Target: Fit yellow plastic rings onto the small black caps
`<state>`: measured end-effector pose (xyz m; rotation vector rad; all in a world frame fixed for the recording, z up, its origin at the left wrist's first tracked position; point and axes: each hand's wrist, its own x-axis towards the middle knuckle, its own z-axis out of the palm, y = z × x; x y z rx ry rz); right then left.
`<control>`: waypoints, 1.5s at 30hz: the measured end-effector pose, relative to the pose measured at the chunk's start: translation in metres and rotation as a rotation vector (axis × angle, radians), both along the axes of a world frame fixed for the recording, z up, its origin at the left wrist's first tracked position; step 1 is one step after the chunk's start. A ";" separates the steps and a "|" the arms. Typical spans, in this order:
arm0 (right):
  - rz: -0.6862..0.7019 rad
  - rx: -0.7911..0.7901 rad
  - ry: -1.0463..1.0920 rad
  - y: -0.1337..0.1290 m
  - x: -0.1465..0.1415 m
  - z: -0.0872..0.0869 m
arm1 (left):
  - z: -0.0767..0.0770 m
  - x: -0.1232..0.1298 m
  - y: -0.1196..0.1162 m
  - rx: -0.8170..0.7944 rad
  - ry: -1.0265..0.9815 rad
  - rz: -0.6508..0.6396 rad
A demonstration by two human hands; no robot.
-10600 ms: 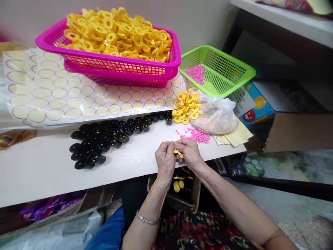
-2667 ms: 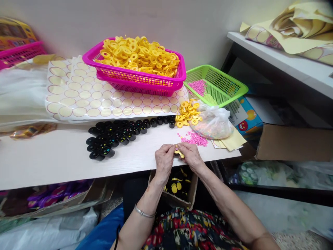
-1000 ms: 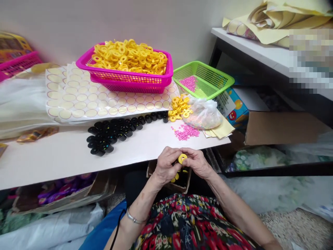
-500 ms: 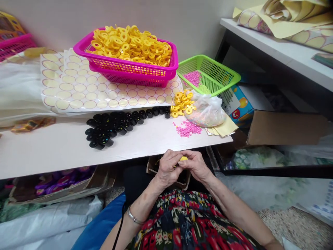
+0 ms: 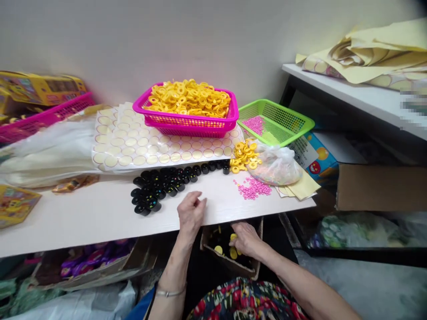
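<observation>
My left hand (image 5: pixel 191 214) is over the white table's front edge, to the right of a cluster of black cups (image 5: pixel 160 189). Its thumb and forefinger are apart at the tips, and nothing shows between them. My right hand (image 5: pixel 245 239) reaches over an open cardboard box (image 5: pixel 256 262) below the table edge, its fingers near round yellow pieces (image 5: pixel 233 253); whether it grips one is unclear. Pink beads (image 5: pixel 253 188) and yellow rings (image 5: pixel 246 156) lie on the table to the right, beside a clear bag of small pieces (image 5: pixel 276 165).
A pink basket (image 5: pixel 190 129) heaped with yellow rings rests on sticker sheets (image 5: pixel 150 153) at the back. To its right sits a green basket (image 5: pixel 300 122) with pink beads. Rolled paper lies on a white shelf (image 5: pixel 367 102). Purple packs fill a carton below left.
My hands have separated: the left went up and left to the table, the right down over the box. The yellow piece between them no longer shows there. The camera view has shifted.
</observation>
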<state>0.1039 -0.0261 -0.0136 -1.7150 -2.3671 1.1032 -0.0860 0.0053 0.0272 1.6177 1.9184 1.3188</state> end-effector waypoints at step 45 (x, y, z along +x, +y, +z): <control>-0.420 0.228 -0.089 0.071 0.080 0.048 | -0.040 0.057 0.026 -0.077 -0.230 -0.190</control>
